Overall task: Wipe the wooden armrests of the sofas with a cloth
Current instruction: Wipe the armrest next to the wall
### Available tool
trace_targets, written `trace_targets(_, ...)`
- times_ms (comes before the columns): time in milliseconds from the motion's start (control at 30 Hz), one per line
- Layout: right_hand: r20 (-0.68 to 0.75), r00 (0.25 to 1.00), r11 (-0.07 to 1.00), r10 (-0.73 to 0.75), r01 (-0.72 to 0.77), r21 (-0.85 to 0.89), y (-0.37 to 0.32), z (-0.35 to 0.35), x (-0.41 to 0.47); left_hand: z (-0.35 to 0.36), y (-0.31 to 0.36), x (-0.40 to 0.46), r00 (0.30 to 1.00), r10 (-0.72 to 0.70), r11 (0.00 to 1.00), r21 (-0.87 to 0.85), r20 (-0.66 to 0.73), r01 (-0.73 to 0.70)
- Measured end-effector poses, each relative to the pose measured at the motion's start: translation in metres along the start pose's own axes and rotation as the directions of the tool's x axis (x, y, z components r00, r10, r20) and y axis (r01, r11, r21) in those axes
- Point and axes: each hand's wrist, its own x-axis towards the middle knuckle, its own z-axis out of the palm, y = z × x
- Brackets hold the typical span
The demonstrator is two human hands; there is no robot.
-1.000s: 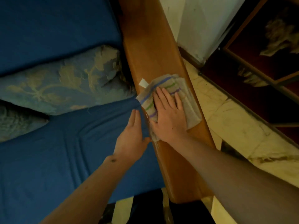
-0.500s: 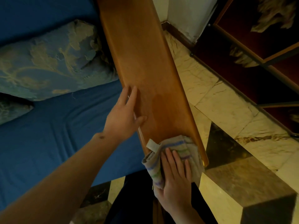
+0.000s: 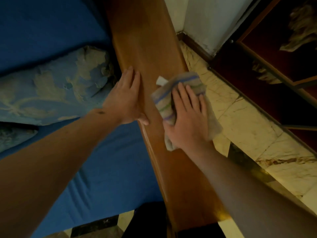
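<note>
A long wooden armrest runs from the top middle down to the bottom of the view, beside a blue sofa seat. My right hand presses flat on a folded grey cloth with blue, green and purple stripes, lying on the armrest's right half and hanging a little over its outer edge. My left hand rests flat on the armrest's inner edge, fingers together, holding nothing, a short gap left of the cloth.
A blue patterned cushion lies on the sofa against the armrest. Marble floor tiles lie to the right, with a white wall corner and a dark wooden-framed cabinet beyond.
My right hand has pushed the cloth from the near end of the armrest back up to its middle. My left hand stayed on the inner edge.
</note>
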Motion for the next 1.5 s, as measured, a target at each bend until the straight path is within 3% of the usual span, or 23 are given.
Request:
trace_targets(200, -0.042, 0.997, 0.993, -0.071, 0.067, -0.093, -0.029, 0.002, 0.136, -0.028, -0.016, 0.053, 0.998, -0.046, 0.999, -0.009, 0.033, 0.046)
trace_targets(333, -0.053, 0.994, 0.993, -0.095, 0.091, -0.075, -0.064, 0.004, 0.206, -0.029, -0.009, 0.055, 0.998, -0.043, 0.996, 0.078, 0.045, 0.039)
trace_targets(567, -0.039, 0.956, 0.955, -0.291, 0.287, -0.075, -0.074, 0.004, 0.246, -0.029, -0.012, 0.054, 0.993, -0.08, 0.991, -0.099, 0.086, 0.088)
trace_targets(633, -0.034, 0.924, 0.924, -0.381, 0.379, -0.058, -0.074, 0.002, 0.252, -0.029, -0.01, 0.055, 0.993, -0.079, 0.991, -0.099, 0.088, 0.088)
trace_targets(767, 0.065, 0.777, 0.771, -0.627, 0.63, -0.09, -0.072, 0.0, 0.273, -0.029, -0.008, 0.055, 0.992, -0.1, 0.989, -0.103, 0.072, 0.107)
trace_targets(967, 0.094, 0.799, 0.797, -0.593, 0.6, -0.07, -0.075, -0.005, 0.264, -0.032, -0.007, 0.05, 0.992, -0.114, 0.988, -0.101, 0.051, 0.119)
trace_targets(1067, 0.081, 0.843, 0.84, -0.532, 0.537, -0.08, -0.077, -0.004, 0.25, -0.028, -0.005, 0.042, 0.981, -0.19, 0.967, -0.167, 0.027, 0.192)
trace_targets(1233, 0.002, 0.907, 0.906, -0.421, 0.421, -0.056, -0.079, 0.006, 0.182, 0.008, 0.011, 0.003, 0.957, -0.283, 0.876, -0.422, -0.058, 0.233)
trace_targets(1367, -0.002, 0.924, 0.924, -0.381, 0.381, 0.007, -0.078, 0.01, 0.112, 0.065, 0.044, -0.057, 0.942, -0.322, 0.621, -0.772, -0.096, 0.133)
trace_targets(1500, -0.065, 0.955, 0.953, -0.289, 0.293, 0.073, -0.064, 0.021, 0.033, 0.127, 0.079, -0.129, 0.89, -0.415, 0.486, -0.873, -0.189, 0.042)
